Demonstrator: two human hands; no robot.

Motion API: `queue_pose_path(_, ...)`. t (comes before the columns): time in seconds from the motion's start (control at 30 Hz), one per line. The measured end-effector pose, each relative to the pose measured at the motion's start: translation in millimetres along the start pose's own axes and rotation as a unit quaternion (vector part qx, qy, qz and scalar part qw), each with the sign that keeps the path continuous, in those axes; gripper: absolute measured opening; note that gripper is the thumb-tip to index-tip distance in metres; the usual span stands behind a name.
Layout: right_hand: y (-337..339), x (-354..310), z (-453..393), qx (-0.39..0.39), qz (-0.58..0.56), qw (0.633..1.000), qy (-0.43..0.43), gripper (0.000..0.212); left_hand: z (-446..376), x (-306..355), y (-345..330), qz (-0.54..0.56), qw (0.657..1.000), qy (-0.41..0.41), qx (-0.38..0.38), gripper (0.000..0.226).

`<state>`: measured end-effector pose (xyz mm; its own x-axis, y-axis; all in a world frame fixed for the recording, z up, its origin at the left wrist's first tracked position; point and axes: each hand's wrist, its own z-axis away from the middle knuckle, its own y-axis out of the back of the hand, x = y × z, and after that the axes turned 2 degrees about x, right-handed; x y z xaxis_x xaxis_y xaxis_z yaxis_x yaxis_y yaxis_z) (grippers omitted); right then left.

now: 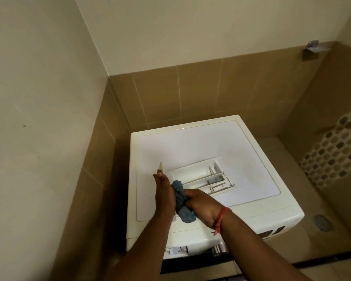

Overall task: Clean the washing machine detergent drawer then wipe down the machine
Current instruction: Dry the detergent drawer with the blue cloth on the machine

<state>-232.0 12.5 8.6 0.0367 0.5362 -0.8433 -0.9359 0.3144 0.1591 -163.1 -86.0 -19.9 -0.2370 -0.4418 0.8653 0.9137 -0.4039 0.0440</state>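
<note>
The white detergent drawer lies pulled out on top of the white washing machine, its compartments facing up. My left hand rests flat against the drawer's front panel at its left end, fingers straight. My right hand grips a bunched blue cloth and presses it against that front panel, between my two hands. A red thread band circles my right wrist.
The machine stands in a corner with brown tiled walls behind and to the left. A round floor drain lies to the right. A metal wall fitting sticks out at upper right. A mosaic tile strip runs down the right wall.
</note>
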Motion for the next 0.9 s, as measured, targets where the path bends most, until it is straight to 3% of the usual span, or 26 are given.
queue_pose_path(0.13,29.2,-9.7,21.2,-0.023,0.100,0.995,-0.009,0.032,16.6,6.7,-6.8,-0.032,0.999,-0.034,-0.022,0.091)
queue_pose_path(0.23,40.3,-15.3,15.7,0.150,0.142,0.977,0.053,0.027,17.2,11.0,-9.3,-0.133,0.987,-0.091,-0.019,0.085)
queue_pose_path(0.3,29.9,-13.9,14.3,0.227,0.192,0.946,0.132,0.023,14.1,13.4,-10.1,-0.228,0.960,-0.162,-0.011,0.077)
queue_pose_path(0.43,-15.4,17.5,21.0,0.200,0.362,0.878,0.243,0.052,5.0,18.9,-12.7,-0.351,0.891,-0.286,-0.002,0.064)
queue_pose_path(0.53,-23.4,36.0,25.6,0.236,0.400,0.842,0.275,0.068,-6.2,20.9,-13.1,-0.446,0.839,-0.311,-0.016,0.062)
queue_pose_path(0.6,-8.8,47.6,28.0,0.262,0.432,0.819,0.273,0.061,-7.7,19.3,-11.1,-0.471,0.822,-0.318,-0.013,0.063)
queue_pose_path(0.67,15.1,61.8,37.2,0.301,0.440,0.811,0.242,0.055,-5.2,17.1,-9.4,-0.484,0.813,-0.323,-0.012,0.063)
queue_pose_path(0.8,28.8,73.4,40.4,0.386,0.385,0.827,0.138,0.063,-1.3,15.7,-11.9,-0.508,0.794,-0.334,0.007,0.060)
queue_pose_path(0.9,-13.8,56.1,32.9,0.367,0.357,0.839,0.186,0.053,-1.5,16.5,-13.6,-0.510,0.797,-0.324,0.009,0.060)
